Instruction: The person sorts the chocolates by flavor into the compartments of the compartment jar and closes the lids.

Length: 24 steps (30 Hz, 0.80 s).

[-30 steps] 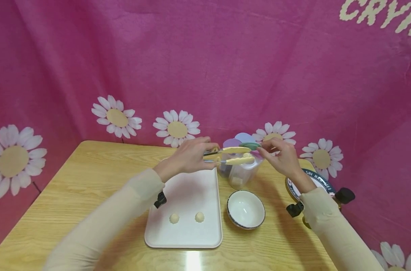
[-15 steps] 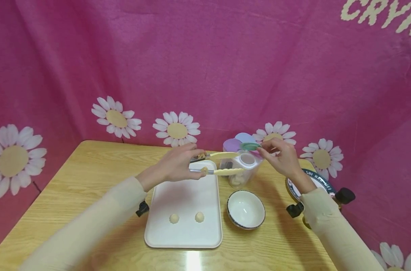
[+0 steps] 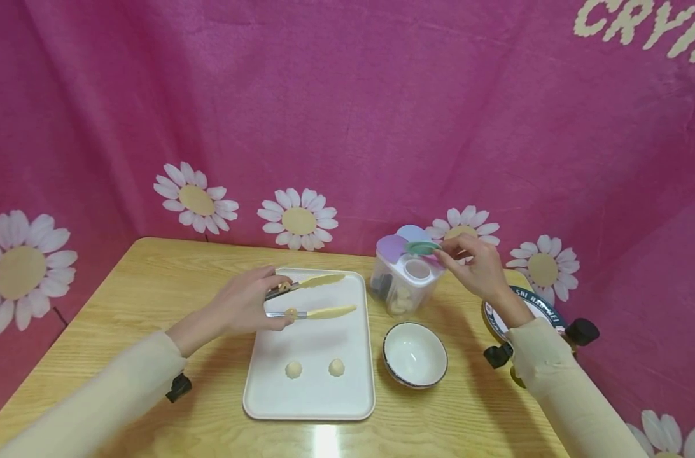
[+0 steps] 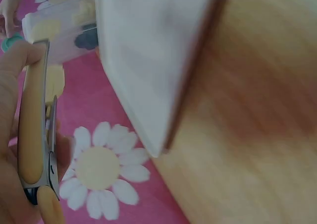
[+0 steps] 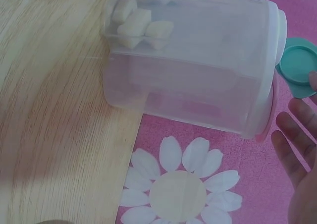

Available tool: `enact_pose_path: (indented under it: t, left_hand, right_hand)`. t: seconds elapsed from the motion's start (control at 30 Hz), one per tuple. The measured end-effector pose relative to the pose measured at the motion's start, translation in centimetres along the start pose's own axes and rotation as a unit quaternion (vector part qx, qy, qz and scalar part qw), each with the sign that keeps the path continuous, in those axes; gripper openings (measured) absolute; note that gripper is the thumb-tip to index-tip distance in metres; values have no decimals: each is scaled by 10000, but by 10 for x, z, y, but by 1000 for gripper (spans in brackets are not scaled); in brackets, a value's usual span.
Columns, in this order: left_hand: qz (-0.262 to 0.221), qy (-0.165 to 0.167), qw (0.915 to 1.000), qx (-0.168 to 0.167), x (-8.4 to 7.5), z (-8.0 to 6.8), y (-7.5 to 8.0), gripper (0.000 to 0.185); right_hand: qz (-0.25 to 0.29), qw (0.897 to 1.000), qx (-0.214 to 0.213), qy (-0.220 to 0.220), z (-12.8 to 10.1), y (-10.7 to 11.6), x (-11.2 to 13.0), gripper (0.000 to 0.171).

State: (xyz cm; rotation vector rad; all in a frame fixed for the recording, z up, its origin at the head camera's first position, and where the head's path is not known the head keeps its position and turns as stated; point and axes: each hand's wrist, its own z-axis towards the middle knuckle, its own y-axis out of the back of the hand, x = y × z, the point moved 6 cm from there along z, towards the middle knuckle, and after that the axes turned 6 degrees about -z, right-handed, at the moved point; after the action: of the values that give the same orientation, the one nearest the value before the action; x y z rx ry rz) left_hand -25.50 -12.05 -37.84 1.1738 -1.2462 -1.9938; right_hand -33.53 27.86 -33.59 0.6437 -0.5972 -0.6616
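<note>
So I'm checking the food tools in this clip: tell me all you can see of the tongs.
The tongs have two shiny metal arms ending in pale yellow, flat, leaf-shaped tips. They lie nearly level above the far end of the white tray, tips pointing right toward the clear container, spread apart and holding nothing. The left hand grips the metal arms; nothing else touches them.

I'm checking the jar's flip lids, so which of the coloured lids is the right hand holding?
The green lid, pinched by the right hand; the purple and blue lids stand untouched behind it.
</note>
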Motion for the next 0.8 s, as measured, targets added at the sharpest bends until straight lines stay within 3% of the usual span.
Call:
enact_pose_path:
  t: [0.17,0.4,0.8]
  left_hand:
    - [54,189,9998,-76,12,-27,1,61]
    - [189,148,9996,-139,20,-60,2,61]
    - [259,271,9993,-54,18,-112,7,59]
  right_hand:
    - [-13,10000,29,32,1,1,0,16]
    - [-96,9999,136,20,0,2,-1,15]
    - [-5,9998,191,1,-2,4,1,16]
